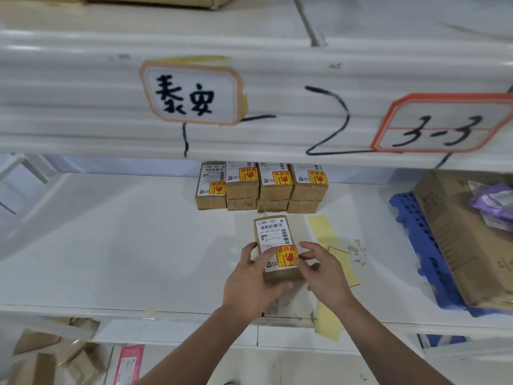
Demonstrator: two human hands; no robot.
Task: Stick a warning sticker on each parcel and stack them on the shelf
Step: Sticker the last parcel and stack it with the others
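A white metal shelf [138,245] fills the view beneath a thick upper beam [83,107] bearing handwritten labels [191,91]. The beam cuts off the far ends of the stacked parcels [261,190] at the back, ranged four across and mostly two high, with red-and-yellow stickers on the top ones. In front, well apart from that stack, the left hand [249,276] and right hand [322,270] hold a brown parcel [273,232] just above the board. Fingers curl round its two long sides, the left thumb across its label beside the warning sticker [288,255]; its near end is hidden. The label print is too small to read. Yellow backing strips [322,232] lie to the right; farther right, a blue crate [422,245] carries a cardboard box [458,240], cut off by the frame.
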